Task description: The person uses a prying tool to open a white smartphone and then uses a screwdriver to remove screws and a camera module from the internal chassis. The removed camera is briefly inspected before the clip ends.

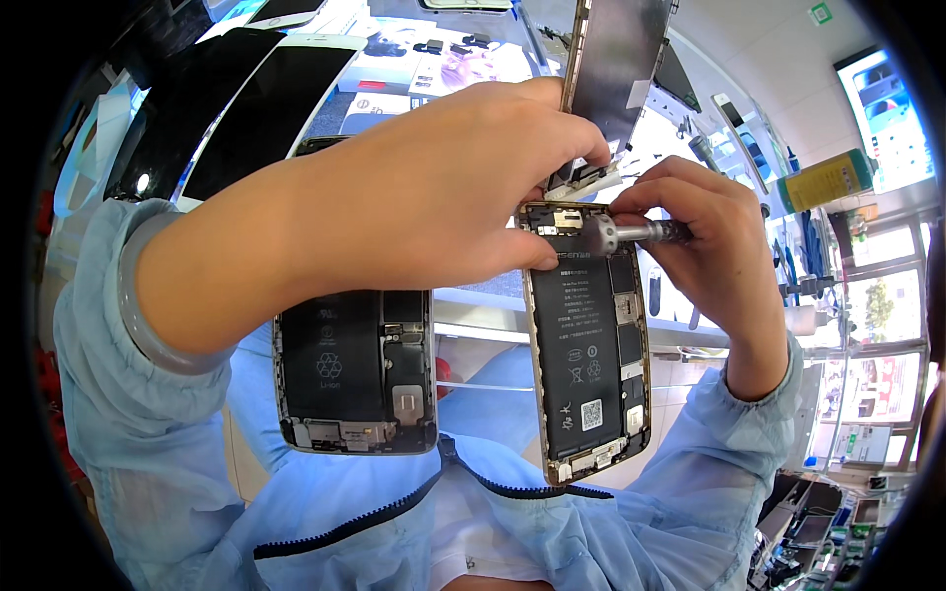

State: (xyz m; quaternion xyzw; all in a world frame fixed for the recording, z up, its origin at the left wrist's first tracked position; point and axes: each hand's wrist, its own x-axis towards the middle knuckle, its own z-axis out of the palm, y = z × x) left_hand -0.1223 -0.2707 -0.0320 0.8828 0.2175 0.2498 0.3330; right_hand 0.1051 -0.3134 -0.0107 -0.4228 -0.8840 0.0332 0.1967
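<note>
"Where is the opened phone lying from the hands?"

"The long, gold-rimmed phone body with the black rectangular battery (581, 335) is lying mostly on the near side of both hands, its long axis running far to near, the near end leaning slightly right."

"Which hand is sitting closer to its far end?"

"Both are crowding it: the bare left hand (473, 177) is arching over the far left corner, and the bare right hand (714, 217) is bordering the far right one."

"And the tool?"

"The silver-headed, dark-shafted metal tool (641, 233) is pointing left, crosswise to the phone, its head hanging over the far right part. I cannot tell whether it is touching."

"How open are the hands?"

"The right is gripping the tool's shaft narrowly. The left is spreading: its fingers are holding the dark, flat display panel (616, 84), which is standing beyond the phone's far end, while its thumb is resting by the battery's far left corner."
</note>
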